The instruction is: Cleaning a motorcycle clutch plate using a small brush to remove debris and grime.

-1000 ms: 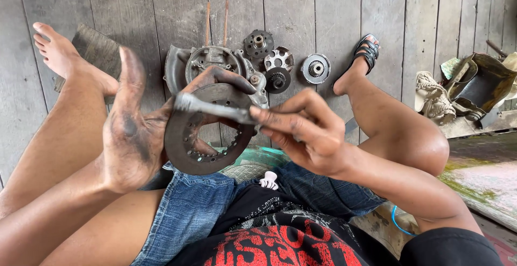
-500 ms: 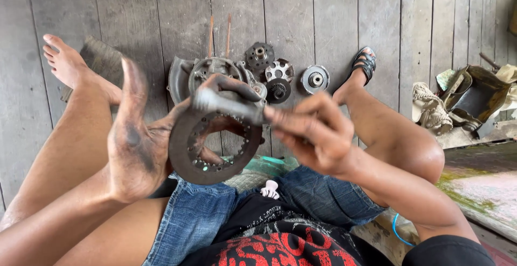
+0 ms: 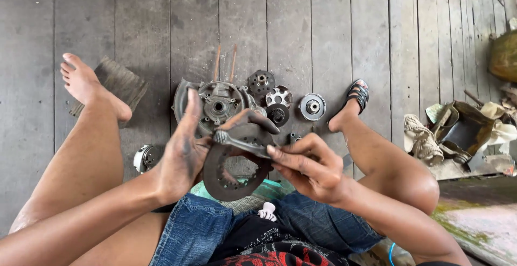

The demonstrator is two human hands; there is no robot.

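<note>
Head view, from left to right: a bare left foot [image 3: 81, 80] is rested on the grey plank floor [image 3: 323, 29], just beside a worn dark brush-like block [image 3: 121, 83]. Nearer, beside the left thigh, a small round metal part [image 3: 142, 158] is seen on the floor.

The grease-blackened left hand [image 3: 183, 155] is held upright with its fingers spread flat, and the dark round metal disc with holes around its rim [image 3: 234, 177] is propped against its palm and thumb, above the lap and well off the floor. Whether the disc is truly gripped or only braced cannot be told.

Across the upper edge of the disc a dull grey metal tool with a rounded head [image 3: 242, 142] is laid, and its handle is pinched by the fingers of the right hand [image 3: 312, 169], which are closed on it.

For this step to be done well, the disc should probably be kept steady against the left palm, and the tool head seated fully before force is applied, so that slipping toward the fingers is avoided.

Farther away, a large grey engine casing [image 3: 215, 104] is lying on the floor, with small round gear-like parts [image 3: 280, 101] and a silvery round hub [image 3: 312, 107] to its right. A sandalled right foot [image 3: 355, 96] and a heap of rags and scrap [image 3: 458, 131] are found at far right.
</note>
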